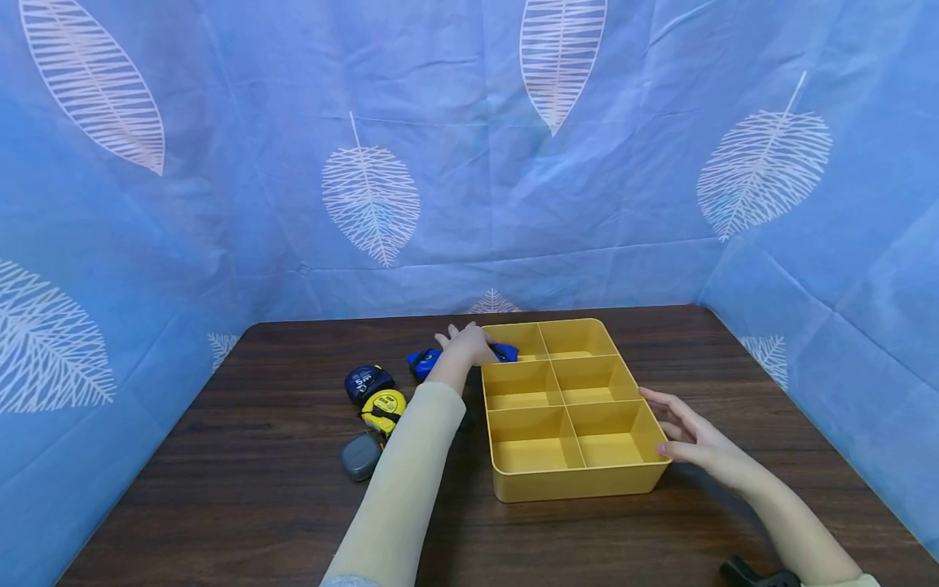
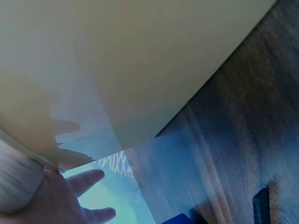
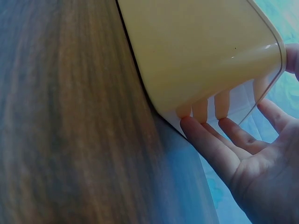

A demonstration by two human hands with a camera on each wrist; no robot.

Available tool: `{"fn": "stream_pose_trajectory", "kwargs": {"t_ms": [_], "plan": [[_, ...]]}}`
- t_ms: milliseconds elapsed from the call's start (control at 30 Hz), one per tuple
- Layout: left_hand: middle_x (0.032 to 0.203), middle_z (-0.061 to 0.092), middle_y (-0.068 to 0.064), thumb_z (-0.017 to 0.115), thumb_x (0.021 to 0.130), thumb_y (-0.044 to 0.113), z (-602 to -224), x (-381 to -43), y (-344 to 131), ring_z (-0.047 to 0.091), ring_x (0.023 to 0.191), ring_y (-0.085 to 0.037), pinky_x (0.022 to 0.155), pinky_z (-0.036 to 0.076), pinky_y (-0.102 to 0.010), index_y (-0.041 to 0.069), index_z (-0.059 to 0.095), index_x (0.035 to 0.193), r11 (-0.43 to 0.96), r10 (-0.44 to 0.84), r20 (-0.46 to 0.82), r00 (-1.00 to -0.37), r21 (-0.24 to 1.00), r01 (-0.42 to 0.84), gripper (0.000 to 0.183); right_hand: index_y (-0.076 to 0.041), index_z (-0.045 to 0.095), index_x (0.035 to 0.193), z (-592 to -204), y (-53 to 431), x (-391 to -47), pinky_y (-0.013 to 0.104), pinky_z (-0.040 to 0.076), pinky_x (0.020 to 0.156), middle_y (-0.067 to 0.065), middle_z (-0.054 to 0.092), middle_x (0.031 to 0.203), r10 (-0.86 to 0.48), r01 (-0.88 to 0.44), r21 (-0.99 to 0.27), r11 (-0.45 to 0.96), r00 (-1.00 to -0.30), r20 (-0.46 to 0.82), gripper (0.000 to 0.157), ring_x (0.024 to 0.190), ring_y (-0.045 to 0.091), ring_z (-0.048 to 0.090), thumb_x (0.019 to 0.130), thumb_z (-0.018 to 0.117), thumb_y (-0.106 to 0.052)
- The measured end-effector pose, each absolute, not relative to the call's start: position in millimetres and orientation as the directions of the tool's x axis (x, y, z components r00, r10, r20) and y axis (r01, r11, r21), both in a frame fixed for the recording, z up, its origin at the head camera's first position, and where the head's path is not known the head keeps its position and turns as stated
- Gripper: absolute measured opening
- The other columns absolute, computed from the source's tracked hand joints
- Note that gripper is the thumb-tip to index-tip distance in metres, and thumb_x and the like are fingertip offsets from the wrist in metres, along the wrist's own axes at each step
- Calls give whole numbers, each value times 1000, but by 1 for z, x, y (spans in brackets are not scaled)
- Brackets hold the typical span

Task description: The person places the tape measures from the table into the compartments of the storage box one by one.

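Note:
A yellow box [image 1: 579, 481] with several compartments stands on the table. My left hand [image 1: 469, 346] reaches over its far left wall. Beside that hand, a blue tape measure [image 1: 504, 352] shows in the far left compartment; the hand's part nearest it is hidden. In the left wrist view, two fingers [image 2: 91, 179] spread out past the box's rim, and the wall covers the others. My right hand [image 1: 693, 440] rests on the box's right side near the front corner, thumb at the rim. The right wrist view shows its extended fingers [image 3: 210, 144] touching the outer wall with their tips.
Left of the box lie another blue tape measure [image 1: 421, 364], a dark blue one [image 1: 368, 381], a yellow one [image 1: 383, 409] and a grey rounded case [image 1: 361, 456]. A dark object [image 1: 467, 420] is partly hidden by the left forearm. Blue leaf-printed cloth [image 1: 469, 204] hangs around the table.

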State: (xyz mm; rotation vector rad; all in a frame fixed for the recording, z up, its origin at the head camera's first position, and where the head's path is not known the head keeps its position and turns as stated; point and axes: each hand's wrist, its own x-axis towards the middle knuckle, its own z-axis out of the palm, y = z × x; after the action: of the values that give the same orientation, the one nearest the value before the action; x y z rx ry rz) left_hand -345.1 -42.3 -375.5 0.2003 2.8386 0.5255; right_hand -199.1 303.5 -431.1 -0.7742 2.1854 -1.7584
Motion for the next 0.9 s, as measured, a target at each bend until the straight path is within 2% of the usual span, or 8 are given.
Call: {"fn": "stream_pose_trajectory", "kwargs": {"t_ms": [333,600,900], "plan": [[157,20,-12,69,86,39,-378,-346,-43,-1,142,-44,107,-2,-65,29,53,139,919,198,-233,-952,381,98,56,-1,12,151,-433,304,-200,38,53,81,-6,28,146,-542,-262,-956,134,-827,151,66,120,9,52,95,47,2],[157,20,-10,71,84,42,-379,-347,-41,-1,142,-43,107,-2,-64,30,53,139,937,194,-236,-952,332,108,59,-1,12,151,-434,306,-199,39,53,81,-7,29,146,-549,-273,-953,129,-820,161,66,120,12,52,95,46,2],[157,22,-8,73,83,40,-382,-349,-40,1,142,-43,107,-3,-64,29,57,135,932,205,-212,-956,341,125,56,0,13,151,-435,306,-199,39,53,80,3,27,148,-535,-267,-954,141,-831,153,66,119,11,53,95,47,1]]}}
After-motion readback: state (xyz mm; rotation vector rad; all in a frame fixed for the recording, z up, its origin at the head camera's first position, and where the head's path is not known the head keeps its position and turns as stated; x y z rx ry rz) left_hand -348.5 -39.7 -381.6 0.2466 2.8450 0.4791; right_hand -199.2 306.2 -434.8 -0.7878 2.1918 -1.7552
